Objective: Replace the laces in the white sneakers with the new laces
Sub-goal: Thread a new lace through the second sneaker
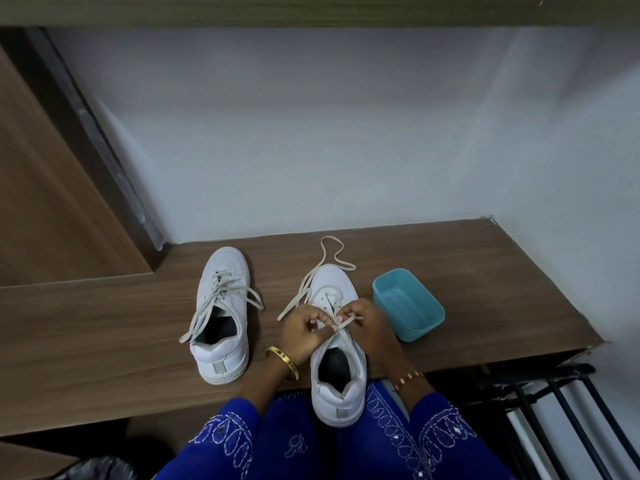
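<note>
Sneakers: two white low-top leather sneakers stand on the brown wood-grain surface (104,327) in the lower middle of the frame, toes pointing to the wall.
Left sneaker (221,313): sits left of centre, untouched by either hand; a pale flat lace (221,299) runs through all its eyelets, untied, with loose ends trailing over its sides. Whether this lace is old or new I cannot tell.
Right sneaker (337,344): at the centre, its heel overhanging the near edge of the surface above the person's lap in blue embroidered cloth.
Lace in hand (330,258): a pale flat lace threaded only near the toe, I judge; its long free lengths loop past the toe toward the wall and fall to the left of the shoe.
Progress: about midway at best by my reading; most eyelets of the right sneaker remain to be laced, and both shoes lack a tied bow.
Left hand (304,334): wearing a gold bangle, fingers curled, pinching the lace at the middle of the shoe.
Right hand (363,318): wearing a beaded bracelet, fingers curled, pinching the other strand just beside the left hand's fingertips.
Tub: a light blue rectangular plastic tub (408,308) stands just right of the right sneaker; nothing shows in it.
</note>
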